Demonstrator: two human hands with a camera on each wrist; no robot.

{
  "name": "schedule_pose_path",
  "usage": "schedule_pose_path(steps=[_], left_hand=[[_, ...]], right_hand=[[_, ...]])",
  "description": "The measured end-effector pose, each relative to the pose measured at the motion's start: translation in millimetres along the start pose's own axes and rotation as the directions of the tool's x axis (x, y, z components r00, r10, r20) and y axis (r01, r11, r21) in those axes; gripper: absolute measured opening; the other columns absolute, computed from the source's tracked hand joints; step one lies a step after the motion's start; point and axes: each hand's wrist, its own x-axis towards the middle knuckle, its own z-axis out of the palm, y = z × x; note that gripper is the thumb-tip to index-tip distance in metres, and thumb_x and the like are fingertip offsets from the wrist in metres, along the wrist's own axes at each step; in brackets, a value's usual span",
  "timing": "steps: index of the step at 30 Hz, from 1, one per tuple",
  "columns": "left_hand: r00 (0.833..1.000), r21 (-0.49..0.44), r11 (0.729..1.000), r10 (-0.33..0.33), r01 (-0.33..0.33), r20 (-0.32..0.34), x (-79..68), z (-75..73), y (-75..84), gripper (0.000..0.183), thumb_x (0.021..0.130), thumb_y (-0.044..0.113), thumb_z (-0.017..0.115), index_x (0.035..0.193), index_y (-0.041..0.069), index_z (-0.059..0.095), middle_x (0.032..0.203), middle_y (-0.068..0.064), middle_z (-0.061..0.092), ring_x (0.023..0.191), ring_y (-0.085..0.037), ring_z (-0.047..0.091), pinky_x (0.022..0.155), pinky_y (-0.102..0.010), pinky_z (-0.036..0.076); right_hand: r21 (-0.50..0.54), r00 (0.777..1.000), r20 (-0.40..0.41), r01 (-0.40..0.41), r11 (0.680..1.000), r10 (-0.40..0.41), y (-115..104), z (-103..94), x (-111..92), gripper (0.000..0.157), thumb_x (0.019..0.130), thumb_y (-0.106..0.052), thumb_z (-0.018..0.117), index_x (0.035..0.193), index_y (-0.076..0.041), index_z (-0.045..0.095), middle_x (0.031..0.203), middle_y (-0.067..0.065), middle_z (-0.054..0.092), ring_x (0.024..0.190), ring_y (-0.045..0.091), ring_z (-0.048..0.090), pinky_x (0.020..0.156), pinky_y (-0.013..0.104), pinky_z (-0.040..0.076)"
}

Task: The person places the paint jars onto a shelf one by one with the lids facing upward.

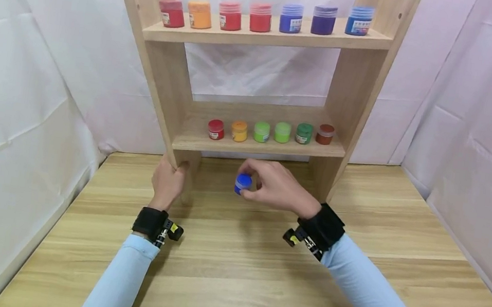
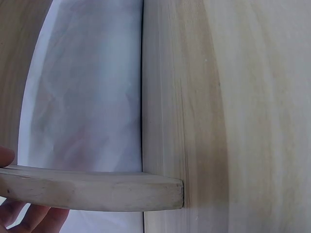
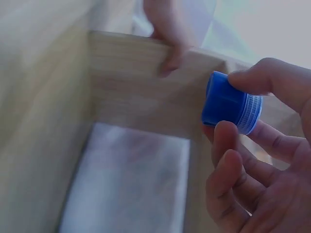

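Between thumb and fingers, my right hand [image 1: 276,186] pinches a small blue paint jar [image 1: 243,184] with a ribbed lid, in front of the opening under the lower shelf. The right wrist view shows the same blue jar [image 3: 228,103] held tilted, its lid toward the palm. My left hand [image 1: 168,182] grips the lower left side panel of the wooden shelf [image 1: 256,149]. In the left wrist view, fingertips [image 2: 51,219] show below the panel's edge [image 2: 92,190] and the thumb above it.
Several jars, red, orange, green and brown, stand in a row on the lower shelf, among them a yellow-orange jar [image 1: 239,131]. The upper shelf carries larger jars, including a purple jar [image 1: 323,20]. White cloth [image 1: 28,68] hangs behind the wooden table [image 1: 228,286].
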Motion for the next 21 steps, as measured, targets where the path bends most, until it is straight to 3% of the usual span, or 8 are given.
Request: schedule_pose_path(steps=[7, 11, 15, 21], left_hand=[[1.0, 0.01, 1.0, 0.008, -0.008, -0.013, 0.5, 0.9, -1.7, 0.03, 0.086, 0.024, 0.057, 0.11, 0.008, 0.06, 0.105, -0.011, 0.064, 0.089, -0.027, 0.059, 0.067, -0.047, 0.043], [1.0, 0.021, 1.0, 0.012, -0.012, -0.015, 0.9, 0.7, -0.9, 0.026, 0.085, 0.025, 0.057, 0.104, 0.008, 0.059, 0.099, -0.01, 0.063, 0.085, -0.027, 0.058, 0.065, -0.046, 0.042], [1.0, 0.026, 0.999, 0.02, -0.019, -0.021, 0.8, -0.4, -0.6, 0.025, 0.085, 0.025, 0.056, 0.103, 0.008, 0.058, 0.096, -0.01, 0.062, 0.082, -0.027, 0.057, 0.065, -0.045, 0.042], [0.999, 0.029, 0.999, 0.03, -0.03, -0.018, 0.7, -1.4, -1.3, 0.025, 0.086, 0.023, 0.057, 0.106, 0.008, 0.059, 0.098, -0.01, 0.063, 0.084, -0.026, 0.058, 0.065, -0.045, 0.043]], right_hand=[[-0.054, 0.995, -0.041, 0.084, 0.995, -0.086, -34, -11.3, 47, 0.033, 0.08, -0.029, 0.07, 0.109, -0.016, 0.061, 0.098, -0.009, 0.063, 0.085, 0.002, 0.055, 0.069, 0.019, 0.044], [-0.137, 0.991, -0.079, 0.092, 0.986, -0.104, -53, -11.8, 67, 0.03, 0.081, -0.028, 0.068, 0.109, -0.018, 0.061, 0.099, -0.01, 0.06, 0.086, 0.003, 0.056, 0.068, 0.017, 0.043], [-0.212, 0.989, -0.105, 0.084, 0.974, -0.108, -66, -8.2, 85, 0.03, 0.081, -0.027, 0.066, 0.109, -0.02, 0.063, 0.099, -0.01, 0.057, 0.081, 0.001, 0.051, 0.064, 0.015, 0.041], [-0.239, 0.989, -0.136, 0.029, 0.971, -0.063, -73, -0.7, 103, 0.032, 0.081, -0.025, 0.066, 0.112, -0.018, 0.064, 0.098, -0.006, 0.055, 0.08, 0.004, 0.05, 0.061, 0.018, 0.042]])
